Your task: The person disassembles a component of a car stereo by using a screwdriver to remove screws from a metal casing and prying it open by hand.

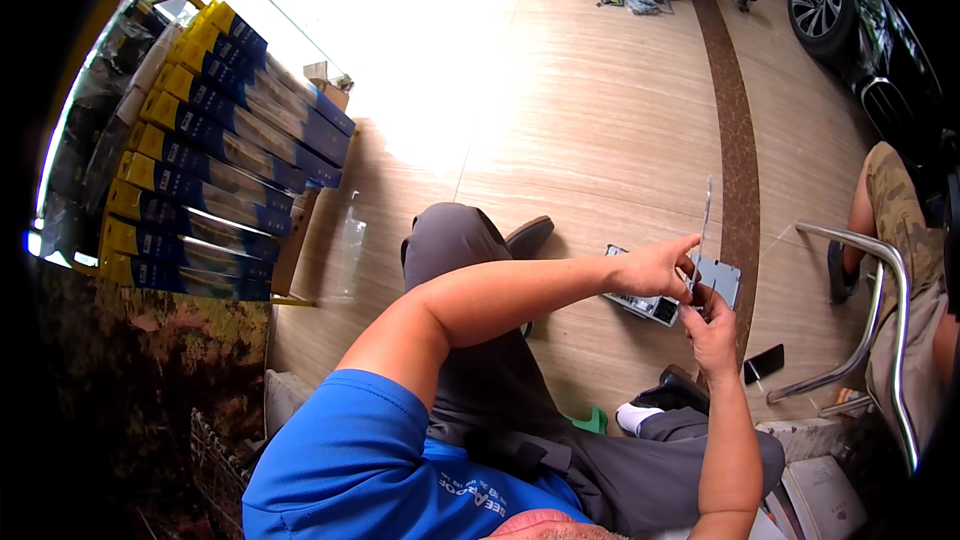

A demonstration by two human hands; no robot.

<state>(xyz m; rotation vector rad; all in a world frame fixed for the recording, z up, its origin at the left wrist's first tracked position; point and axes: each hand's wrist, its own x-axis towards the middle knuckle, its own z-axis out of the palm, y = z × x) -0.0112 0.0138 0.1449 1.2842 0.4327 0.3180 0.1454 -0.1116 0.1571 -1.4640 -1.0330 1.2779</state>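
Sitting over a wood-look floor (600, 90), stacked blue-and-yellow boxes (220, 150) far left, a car (860, 10) far right, a steel chair (880, 320) and another person's leg (890, 200) right. Both hands meet at right over a grey box (640, 302) on the floor: left hand (655, 268) pinches a small grey plate (718, 280), right hand (708, 328) closed on its near edge, a thin rod (706, 210) rising from it. Best done, I judge, by bracing the plate firmly with the left and working the rod in small, straight moves.

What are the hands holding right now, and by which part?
Both hands, left hand and right hand, pinch the lower end of a thin metal strip that stands upright above them; the exact grip is hidden by the fingers.
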